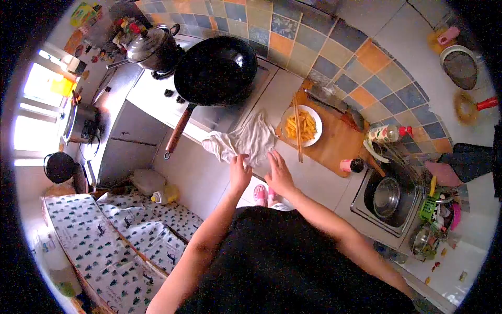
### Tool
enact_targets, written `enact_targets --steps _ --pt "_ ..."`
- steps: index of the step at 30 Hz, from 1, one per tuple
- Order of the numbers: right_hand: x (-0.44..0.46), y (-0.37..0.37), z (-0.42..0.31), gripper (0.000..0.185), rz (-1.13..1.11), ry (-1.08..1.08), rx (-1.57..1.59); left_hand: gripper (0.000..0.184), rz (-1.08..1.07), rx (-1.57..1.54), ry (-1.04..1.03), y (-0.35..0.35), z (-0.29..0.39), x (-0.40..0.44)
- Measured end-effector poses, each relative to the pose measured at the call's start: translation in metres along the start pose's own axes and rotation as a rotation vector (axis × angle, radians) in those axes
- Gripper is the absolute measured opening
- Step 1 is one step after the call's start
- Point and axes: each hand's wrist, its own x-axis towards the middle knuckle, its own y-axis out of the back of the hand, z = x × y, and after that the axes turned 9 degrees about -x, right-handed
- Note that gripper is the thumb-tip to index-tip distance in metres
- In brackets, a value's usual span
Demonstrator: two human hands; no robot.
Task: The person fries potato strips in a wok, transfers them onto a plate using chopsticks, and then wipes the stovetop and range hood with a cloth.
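Note:
A crumpled white cloth (251,137) lies along the counter's front edge, beside the stove. At the cloth's near edge is my left hand (240,174), its fingers slightly bent and its thumb apart; I cannot tell whether it touches the fabric. My right hand (278,174) is just right of the cloth's lower corner, palm down with fingers stretched out, holding nothing. Beyond it, a white bowl (317,118) of yellow cut food pieces (306,130) sits on a wooden cutting board (334,137). Chopsticks (298,123) rest across the bowl.
A black wok (215,73) with a wooden handle (180,128) stands on the stove, the handle jutting past the front edge. Behind it stands a lidded pot (152,49). A knife (327,97) lies at the board's back. The sink at right holds a metal bowl (387,197).

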Motion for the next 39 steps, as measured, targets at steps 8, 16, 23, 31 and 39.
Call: enact_targets --steps 8,16,23,31,39 --pt "0.015 -0.039 -0.005 0.048 0.053 -0.029 0.090 0.035 0.017 0.136 -0.004 0.028 -0.011 -0.002" --pt "0.048 -0.078 -0.015 0.037 0.067 -0.190 -0.053 0.034 0.029 0.309 -0.090 0.069 -0.021 0.063" --pt "0.071 -0.122 -0.047 0.041 0.289 -0.439 -0.355 0.033 -0.197 0.559 -0.121 0.062 -0.051 0.120" --pt "0.052 -0.101 -0.068 0.025 0.424 -0.433 0.175 0.029 -0.418 0.383 -0.050 0.090 -0.062 0.119" --pt "0.052 -0.018 -0.117 0.018 0.691 -0.485 0.502 0.021 -0.283 -0.398 0.074 0.137 -0.001 0.093"
